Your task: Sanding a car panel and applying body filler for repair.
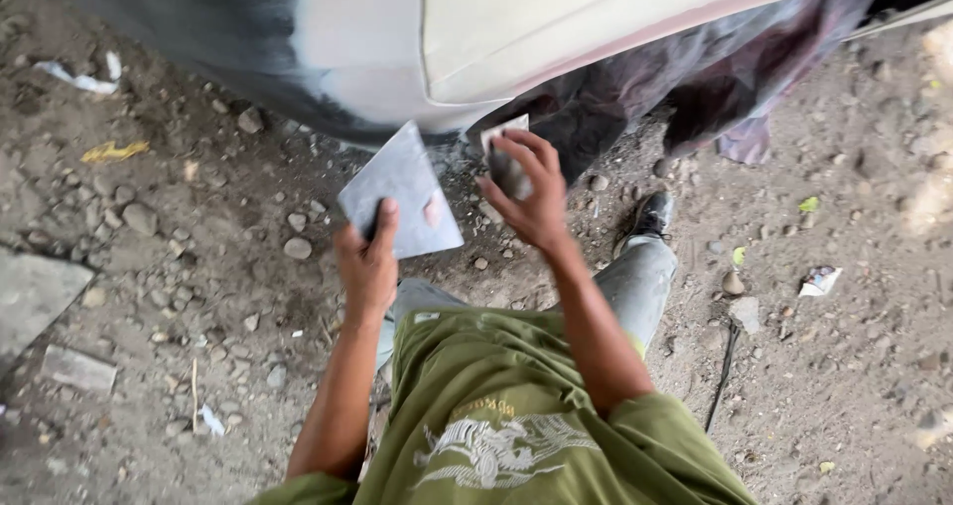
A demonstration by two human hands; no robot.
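Looking down from the head camera, nearest to me is the green shirt [516,435] and the grey trouser knee [635,282], with a black shoe [650,215] planted on the dirt ground [149,267] just beyond it.

Moving outward, my left hand [365,267] comes up: fingers [385,217] curled shut around the near edge of a flat grey board [402,192], thumb on top. The board is a tilted square sheet, one corner pointing up and away from the fingers toward the car body, and it carries a small pinkish dab near its right edge.

Right beside it, my right hand [531,192] is raised a touch farther out. Its fingers [516,152] are bent and closed over a small pale scraper blade [506,133]; only the top edge of the blade peeks out above the fingertips, so I cannot tell its full shape. The blade's flat stands roughly upright, and it sits just right of the board's far corner, close to it but apart.

Farther still, directly beyond both sets of fingers, is the car panel [377,48], white with a dark smudged patch to the left and a cream panel [596,18] to the right. The right hand is the nearer of the two to that surface; the blade edge looks to be just short of the panel's lower lip. A dark cloth [715,78] hangs beyond on the right.
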